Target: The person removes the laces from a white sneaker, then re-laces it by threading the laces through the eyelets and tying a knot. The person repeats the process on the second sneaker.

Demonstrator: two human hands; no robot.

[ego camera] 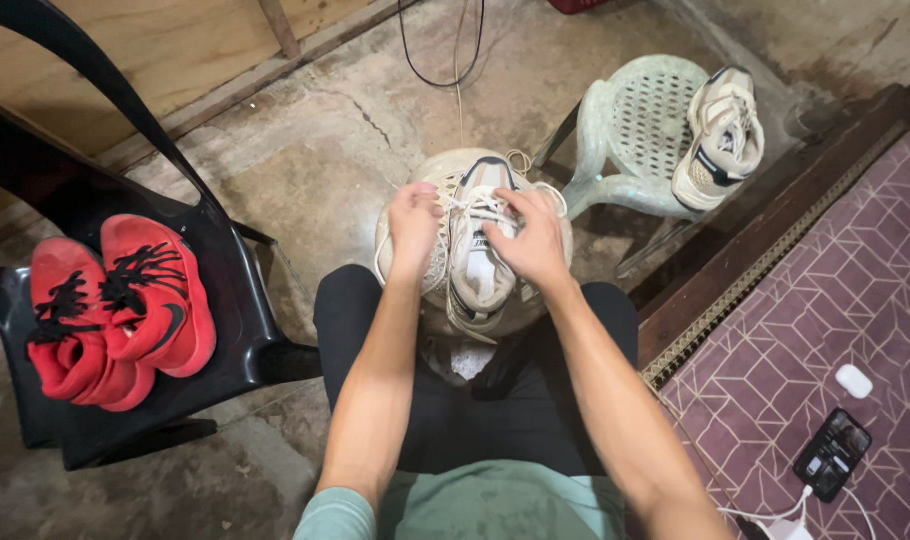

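Observation:
A worn white and beige sneaker [478, 270] lies toe away from me on a round pale plastic stool [411, 175] in front of my knees. My left hand [413, 222] pinches a white lace at the shoe's left side. My right hand [531, 240] grips the laces over the tongue on the right. Loose lace ends [520, 160] trail past the toe. The matching sneaker [720, 135] rests on its side on a second pale green stool [635, 120] at the far right.
A black plastic chair [225, 330] on my left holds a pair of red sneakers [120, 305] with black laces. A maroon patterned mat [815, 330] on my right carries a phone [833, 452] on a white cable and a small white case [854, 380]. Bare concrete floor [315, 150] surrounds the stools.

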